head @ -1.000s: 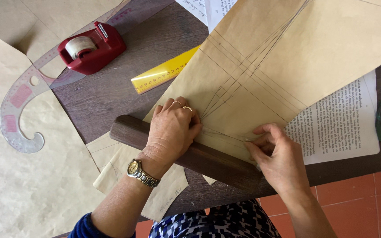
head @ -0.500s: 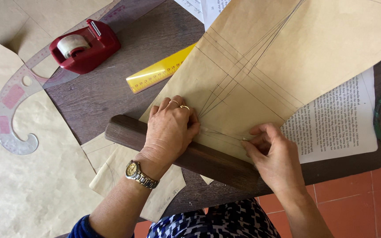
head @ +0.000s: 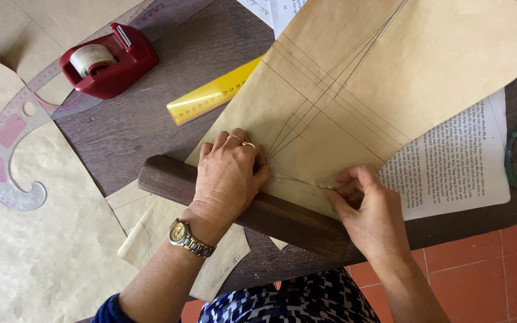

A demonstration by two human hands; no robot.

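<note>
my left hand point(head: 228, 173) presses flat, fingers spread, on one wooden bar point(head: 252, 212) and one brown pattern paper point(head: 390, 78). my right hand point(head: 369, 209) pinches that paper's edge. one yellow ruler point(head: 210, 96), one tape dispenser point(head: 109, 60) lie apart.

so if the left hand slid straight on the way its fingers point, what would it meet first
The left hand points up across the brown pattern paper. Ahead lie only its pencil lines, then probably the white printed sheets at the top edge; the yellow ruler sits off to the left.
</note>
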